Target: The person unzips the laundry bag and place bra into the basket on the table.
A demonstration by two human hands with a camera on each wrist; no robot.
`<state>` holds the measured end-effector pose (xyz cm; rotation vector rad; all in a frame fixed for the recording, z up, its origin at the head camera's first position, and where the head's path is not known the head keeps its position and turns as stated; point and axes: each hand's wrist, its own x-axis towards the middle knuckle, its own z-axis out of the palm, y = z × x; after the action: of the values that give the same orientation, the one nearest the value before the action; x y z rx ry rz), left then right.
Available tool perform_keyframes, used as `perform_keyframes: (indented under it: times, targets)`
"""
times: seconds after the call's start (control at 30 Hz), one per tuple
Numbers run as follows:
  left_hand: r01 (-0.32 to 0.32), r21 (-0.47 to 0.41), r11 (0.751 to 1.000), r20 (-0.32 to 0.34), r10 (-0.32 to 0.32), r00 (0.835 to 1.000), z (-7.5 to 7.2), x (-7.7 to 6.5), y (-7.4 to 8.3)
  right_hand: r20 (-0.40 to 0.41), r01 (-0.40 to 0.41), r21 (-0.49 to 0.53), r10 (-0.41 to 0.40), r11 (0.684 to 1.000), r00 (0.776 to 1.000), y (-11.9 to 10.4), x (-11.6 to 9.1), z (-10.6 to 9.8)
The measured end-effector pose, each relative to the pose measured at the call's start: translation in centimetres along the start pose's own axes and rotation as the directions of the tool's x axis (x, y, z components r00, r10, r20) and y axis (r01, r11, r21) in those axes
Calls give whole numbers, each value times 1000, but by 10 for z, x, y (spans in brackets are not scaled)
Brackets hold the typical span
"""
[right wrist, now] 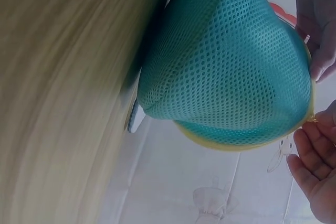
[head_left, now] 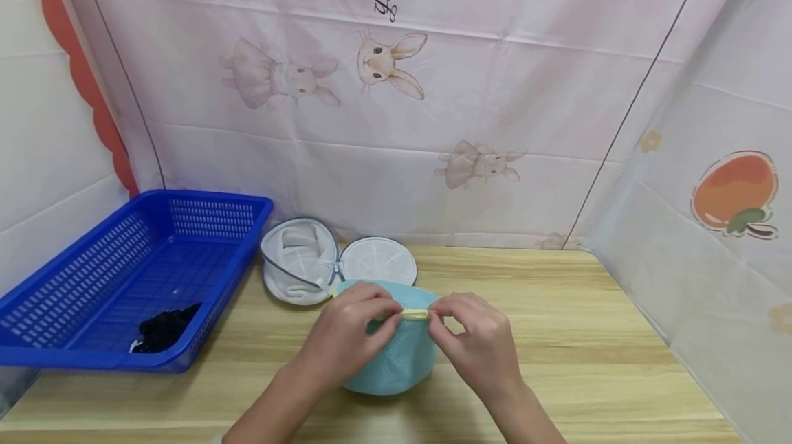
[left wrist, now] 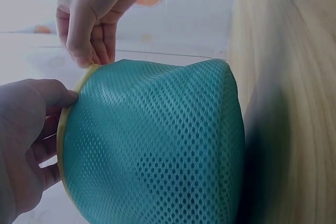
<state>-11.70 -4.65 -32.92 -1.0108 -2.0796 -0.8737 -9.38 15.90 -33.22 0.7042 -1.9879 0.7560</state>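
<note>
A teal mesh laundry bag (head_left: 396,361) with a yellow zipper edge (head_left: 414,314) is held between both hands, just above or on the table. My left hand (head_left: 359,320) pinches the yellow rim between thumb and fingers; in the left wrist view its other fingers lie behind the rim. At the right end of the short yellow stretch, my right hand (head_left: 479,337) pinches the edge. The right wrist view shows this hand's thumb and index finger at a small yellow piece on the rim, probably the zipper pull. Inside the bag, the contents are hidden.
Behind the teal bag lies a white mesh bag (head_left: 297,262) with its round lid (head_left: 379,262) folded open to the right. A blue plastic basket (head_left: 213,324) stands at the left, with a black cloth item (head_left: 166,328) inside. Printed fabric walls (head_left: 383,190) enclose the wooden table (head_left: 588,354).
</note>
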Motion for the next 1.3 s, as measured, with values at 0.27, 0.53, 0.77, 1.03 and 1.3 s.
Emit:
perform_keyframes:
  times: [0.27,0.53,0.77,1.03,1.3]
  targets:
    - [-24,-9,1000,17,24,1000,3,0,5,-5,25,41,-25,999,1000,-7,0,4]
    - [-22,14,1000,43,22,999,8,0,12,2,47,62,-47,997,999,-13,-1,7]
    - [-37,26,999,16,36,999,10,-1,13,14,27,67,-28,997,1000,-13,0,5]
    - [-44,10,999,-10,44,999,7,0,9,-14,37,57,-36,998,999,-9,1,3]
    - [-33,-7,999,-15,33,999,4,1,6,-56,48,58,-45,997,997,-5,4,-1]
